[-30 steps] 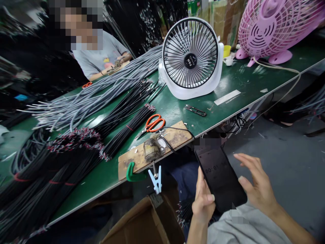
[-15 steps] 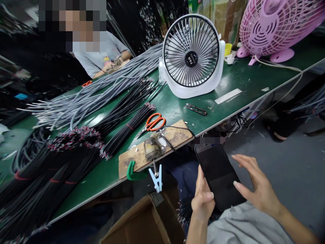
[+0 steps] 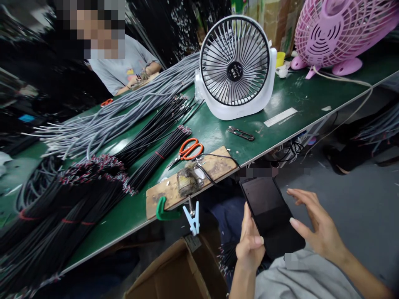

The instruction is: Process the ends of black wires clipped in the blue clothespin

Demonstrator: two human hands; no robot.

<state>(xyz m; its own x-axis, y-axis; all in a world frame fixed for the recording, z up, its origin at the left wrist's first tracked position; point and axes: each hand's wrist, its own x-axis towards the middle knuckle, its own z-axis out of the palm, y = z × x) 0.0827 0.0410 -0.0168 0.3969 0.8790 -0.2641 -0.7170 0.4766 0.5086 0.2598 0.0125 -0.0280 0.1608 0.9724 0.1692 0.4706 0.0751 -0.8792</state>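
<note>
My left hand point(image 3: 251, 243) grips a black smartphone point(image 3: 269, 214) by its left edge, thumb along the side. The phone is tilted above my lap, and its screen looks dark. Beside its right edge, my right hand point(image 3: 314, 224) is open, fingers and thumb apart, holding nothing. Left of the phone, a wooden board point(image 3: 222, 160) lies at the table edge with a small motor-like device point(image 3: 187, 181) on it. A light blue clip point(image 3: 192, 220) hangs below the device, near a green hook-shaped piece point(image 3: 163, 209). Orange-handled scissors point(image 3: 190, 149) rest behind the board.
Bundles of black wires point(image 3: 93, 207) and grey cables point(image 3: 124, 104) cover the left of the green table point(image 3: 215, 133). A white fan point(image 3: 235, 70), pink fan point(image 3: 330, 37) and thread snips point(image 3: 240, 133) stand or lie farther right. A cardboard box point(image 3: 168, 270) is below; a co-worker point(image 3: 127, 62) sits opposite.
My right hand has shifted very slightly right, beside the phone. At the phone's top, the lighter strip has gone dark. My left hand keeps its grip.
</note>
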